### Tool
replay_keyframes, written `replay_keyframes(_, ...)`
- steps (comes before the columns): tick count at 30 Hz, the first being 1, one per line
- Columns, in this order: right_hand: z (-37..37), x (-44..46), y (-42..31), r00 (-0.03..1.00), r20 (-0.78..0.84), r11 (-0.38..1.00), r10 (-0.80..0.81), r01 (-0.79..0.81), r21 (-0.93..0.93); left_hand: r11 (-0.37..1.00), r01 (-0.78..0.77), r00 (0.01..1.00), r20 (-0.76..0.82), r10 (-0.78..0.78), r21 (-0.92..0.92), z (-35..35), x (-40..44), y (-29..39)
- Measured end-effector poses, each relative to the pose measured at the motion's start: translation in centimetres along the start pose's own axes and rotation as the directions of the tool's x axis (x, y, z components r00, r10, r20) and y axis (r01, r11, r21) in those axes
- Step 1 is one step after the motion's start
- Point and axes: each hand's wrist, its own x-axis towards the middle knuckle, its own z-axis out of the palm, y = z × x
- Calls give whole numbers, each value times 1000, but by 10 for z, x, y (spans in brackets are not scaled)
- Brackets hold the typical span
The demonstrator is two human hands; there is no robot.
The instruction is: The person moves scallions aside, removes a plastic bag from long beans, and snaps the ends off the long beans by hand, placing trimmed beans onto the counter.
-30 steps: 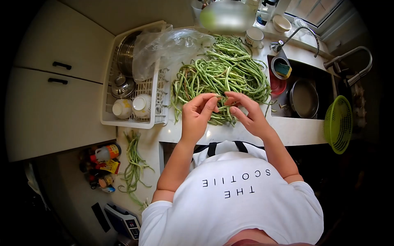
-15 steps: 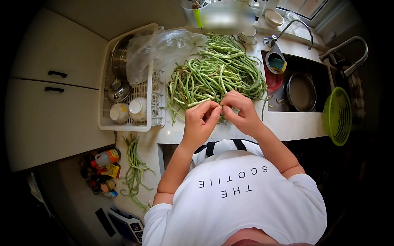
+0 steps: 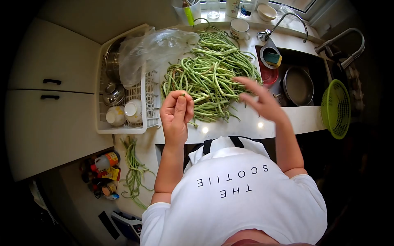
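Note:
A big heap of long green beans (image 3: 213, 69) covers the counter in front of me. My left hand (image 3: 177, 117) is raised at the heap's near left edge, thumb and fingers pinched on a long bean (image 3: 183, 95). Only a small green end of it shows above the fingertips; the rest is hidden by my hand or merges with the heap. Over the right side of the heap, my right hand (image 3: 262, 101) is apart from the left, fingers spread, smeared by motion, with nothing visible in it.
Left stands a white dish rack (image 3: 123, 130) with bowls, a pot and a clear plastic bag (image 3: 154, 47). A sink with a pan (image 3: 298, 88) and a green colander (image 3: 336, 108) are right. A smaller bean bunch (image 3: 133, 172) lies lower left, near bottles (image 3: 107, 160).
My hands were together at the heap's front edge, fingertips meeting. Now they are apart: the left has moved left and turned upright, the right has swung right and opened. The view has shifted slightly.

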Motion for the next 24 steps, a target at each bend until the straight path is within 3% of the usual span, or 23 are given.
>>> replay_keyframes(2, 40, 5, -14, 983, 113, 981, -143, 125, 151, 1000, -21, 1000, 5, 21, 20, 6, 1, -3)
replay_keyframes(5, 58, 10, -20, 966, 236, 982, -107, 65, 177, 994, -101, 993, -53, 103, 40, 0, 3, 6)
replay_keyframes(7, 52, 12, -13, 932, 358, 947, 65, -171, 273, 979, -170, 969, -162, 187, 115, -13, 4, 21)
replay_keyframes(10, 32, 13, -10, 942, 334, 983, 37, -95, 159, 966, -252, 923, -285, 258, 59, -39, -1, 28)
replay_keyframes(11, 25, 13, -8, 930, 340, 976, 139, -187, 114, 958, -279, 915, -288, 284, 61, -48, -4, 31)
replay_keyframes(12, 22, 11, -5, 928, 345, 975, 139, -188, 115, 959, -278, 913, -292, 284, 62, -54, -6, 33)
replay_keyframes(14, 18, 8, -2, 967, 232, 948, 103, -166, 272, 954, -289, 895, -331, 299, 80, -61, -9, 34)
replay_keyframes(19, 20, 7, -1, 978, 187, 896, 97, -168, 411, 949, -288, 882, -351, 314, 124, -65, -8, 31)
replay_keyframes(21, 18, 6, -1, 968, 215, 833, 127, -222, 507, 925, -222, 916, -260, 306, 309, -80, -8, 29)
replay_keyframes(22, 18, 5, -2, 969, 214, 833, 128, -222, 507, 925, -221, 916, -259, 305, 308, -74, -4, 29)
replay_keyframes(23, 17, 5, -5, 964, 218, 838, 152, -242, 488, 695, -196, 863, -214, 457, 692, -63, 2, 29)
replay_keyframes(24, 18, 5, -7, 959, 222, 843, 176, -263, 469, 328, -111, 814, -104, 572, 938, -53, 5, 27)
